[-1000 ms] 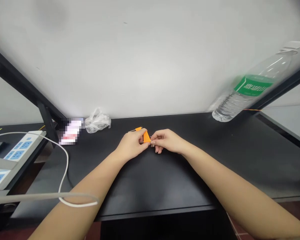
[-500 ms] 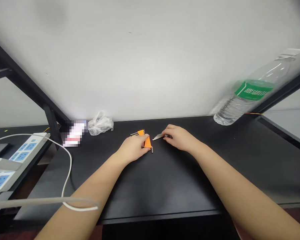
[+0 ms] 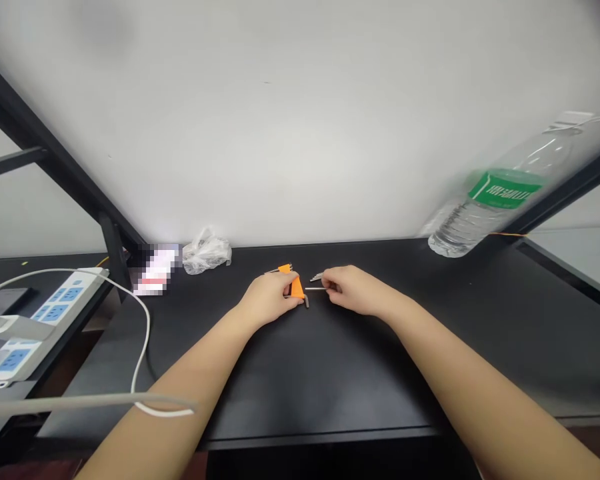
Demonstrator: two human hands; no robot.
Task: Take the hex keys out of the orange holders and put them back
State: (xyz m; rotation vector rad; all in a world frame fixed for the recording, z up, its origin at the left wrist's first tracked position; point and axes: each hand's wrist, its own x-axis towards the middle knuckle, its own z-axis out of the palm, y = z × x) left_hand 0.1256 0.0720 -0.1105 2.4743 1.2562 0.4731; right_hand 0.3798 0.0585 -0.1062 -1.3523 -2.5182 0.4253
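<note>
My left hand (image 3: pixel 270 297) is closed round an orange hex key holder (image 3: pixel 297 288) on the black desk. Several metal hex keys stick out of the holder, one bent end (image 3: pixel 307 301) showing at its near side. Just to the right, my right hand (image 3: pixel 350 288) pinches a single hex key (image 3: pixel 316 289), whose straight tip points left at the holder, a small gap between them. Behind those fingers lie several loose hex keys (image 3: pixel 317 277), partly hidden by the hand.
On the black desk (image 3: pixel 300 380), a crumpled clear plastic bag (image 3: pixel 207 253) lies by the wall. A large water bottle (image 3: pixel 503 190) stands at the back right. To the left are a white power strip (image 3: pixel 55 313) and a white cable (image 3: pixel 147 333) crossing above my left forearm.
My right hand has come away from the pile of loose hex keys, slightly toward me, with one key in its fingers. My left hand stays on the holder. The view has shifted slightly.
</note>
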